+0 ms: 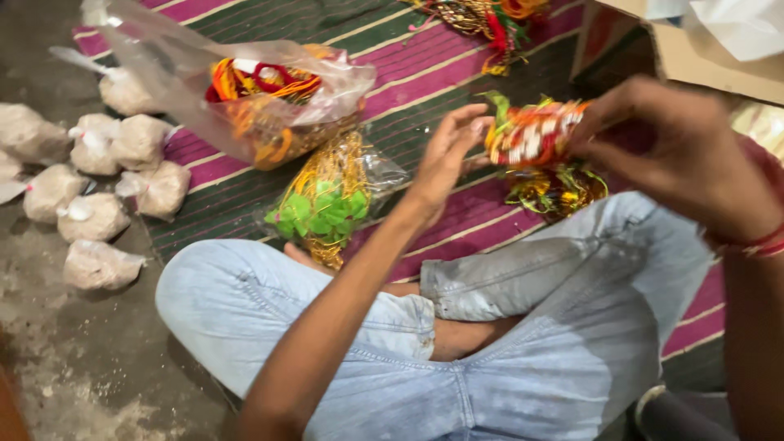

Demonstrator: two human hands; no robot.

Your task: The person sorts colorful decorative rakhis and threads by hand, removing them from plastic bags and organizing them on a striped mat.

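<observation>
My right hand (pixel 682 151) grips a bundle of colourful thread ornaments (pixel 531 131), red, orange and white with green tips, held above the striped mat. My left hand (pixel 445 155) is raised beside the bundle's left end, fingers spread and touching it lightly. Below the bundle, a small heap of gold and dark ornaments (pixel 555 189) lies on the mat by my knee. I sit cross-legged in light blue jeans (pixel 523 327).
A clear plastic bag of red and yellow ornaments (pixel 261 98) lies on the purple and green striped mat (pixel 441 73). A packet of green and gold pieces (pixel 327 204) sits near my knee. Several small white filled pouches (pixel 90 188) rest on the concrete floor at left. A cardboard box (pixel 694 49) stands top right.
</observation>
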